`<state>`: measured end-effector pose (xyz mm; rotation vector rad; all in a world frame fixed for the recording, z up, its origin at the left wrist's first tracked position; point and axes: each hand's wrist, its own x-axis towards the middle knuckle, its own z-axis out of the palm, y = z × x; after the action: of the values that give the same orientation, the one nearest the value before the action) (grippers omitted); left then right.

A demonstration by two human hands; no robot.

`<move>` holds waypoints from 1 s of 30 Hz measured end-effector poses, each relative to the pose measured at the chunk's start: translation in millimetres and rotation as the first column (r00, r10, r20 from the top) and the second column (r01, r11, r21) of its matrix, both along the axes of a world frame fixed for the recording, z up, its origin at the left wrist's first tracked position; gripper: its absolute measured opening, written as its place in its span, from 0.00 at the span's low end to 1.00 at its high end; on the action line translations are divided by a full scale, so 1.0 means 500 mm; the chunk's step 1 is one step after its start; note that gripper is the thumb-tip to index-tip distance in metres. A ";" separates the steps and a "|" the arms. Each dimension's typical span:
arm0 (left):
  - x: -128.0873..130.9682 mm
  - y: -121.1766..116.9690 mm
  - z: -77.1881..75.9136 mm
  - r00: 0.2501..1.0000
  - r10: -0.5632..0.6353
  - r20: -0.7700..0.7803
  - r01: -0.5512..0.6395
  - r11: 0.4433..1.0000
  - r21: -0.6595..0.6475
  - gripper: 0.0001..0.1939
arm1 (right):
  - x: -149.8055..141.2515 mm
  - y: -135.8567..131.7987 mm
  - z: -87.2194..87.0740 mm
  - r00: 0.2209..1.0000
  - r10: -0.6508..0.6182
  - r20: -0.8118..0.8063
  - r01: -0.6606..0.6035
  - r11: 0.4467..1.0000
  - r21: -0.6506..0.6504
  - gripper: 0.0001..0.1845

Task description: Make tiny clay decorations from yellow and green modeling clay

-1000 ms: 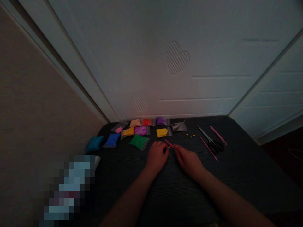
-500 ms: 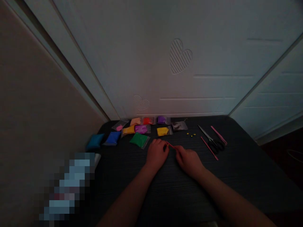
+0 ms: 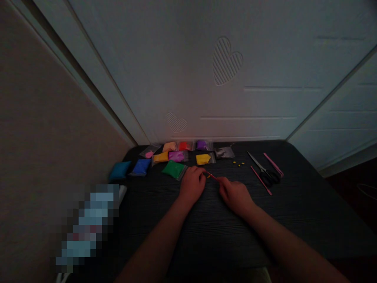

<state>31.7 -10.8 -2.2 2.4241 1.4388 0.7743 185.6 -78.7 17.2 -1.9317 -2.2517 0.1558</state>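
My right hand (image 3: 235, 194) is closed around a thin pink modelling tool (image 3: 211, 175), which points left just above the dark table. The tool's far end reaches the fingertips of my left hand (image 3: 192, 184). That hand rests on the tabletop with bent fingers, its thumb apart from them, and I see nothing clasped in it. A tiny yellow clay piece (image 3: 209, 176) lies under the tool, between both hands. Several small yellow bits (image 3: 239, 165) sit beyond my right hand. A bag of green clay (image 3: 173, 169) lies beside my left fingers.
Behind the hands are bags of yellow (image 3: 203, 159), magenta (image 3: 176, 156) and other clay. Blue bags (image 3: 141, 167) lie left, near a blurred, pixelated object (image 3: 91, 224). On the right are black-handled scissors (image 3: 263, 169) and pink tools (image 3: 260, 181). A white panel (image 3: 188, 78) rises behind the table.
My left hand has shifted slightly left, and its fingers have drawn away from the yellow piece, which shows more clearly. My right hand still holds the pink tool. The view has tilted slightly.
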 end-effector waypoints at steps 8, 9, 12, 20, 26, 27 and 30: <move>0.001 -0.001 0.001 0.999 -0.032 0.007 0.032 0.999 -0.004 0.14 | -0.001 0.000 0.001 1.000 0.003 0.020 -0.002 1.000 -0.011 0.16; 0.002 -0.002 0.001 0.999 -0.034 0.007 0.034 0.999 -0.004 0.14 | -0.001 0.000 0.002 1.000 0.002 0.022 -0.002 1.000 -0.015 0.16; 0.002 -0.002 0.001 0.999 -0.039 0.002 0.039 0.999 -0.006 0.14 | -0.002 -0.001 0.003 0.999 -0.006 0.039 0.007 1.000 -0.024 0.16; 0.001 0.000 0.003 0.998 -0.043 -0.039 0.043 0.999 0.000 0.14 | -0.007 -0.001 -0.001 0.996 -0.001 0.084 0.003 1.000 -0.022 0.16; -0.002 0.002 0.008 0.993 -0.080 -0.083 0.081 0.997 0.011 0.14 | -0.008 0.001 -0.004 0.995 0.002 0.099 0.001 1.000 -0.030 0.17; -0.002 0.002 0.008 0.993 -0.084 -0.087 0.086 0.996 0.012 0.14 | -0.007 0.000 -0.003 0.995 0.003 0.101 0.001 1.000 -0.031 0.17; -0.002 0.000 0.007 0.990 -0.104 -0.094 0.106 0.994 0.016 0.14 | -0.008 -0.005 -0.001 0.995 0.007 0.104 -0.003 0.999 -0.034 0.16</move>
<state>30.6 -10.9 1.4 2.5594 1.3288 0.6640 181.4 -81.3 16.6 -1.9954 -2.3339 0.0969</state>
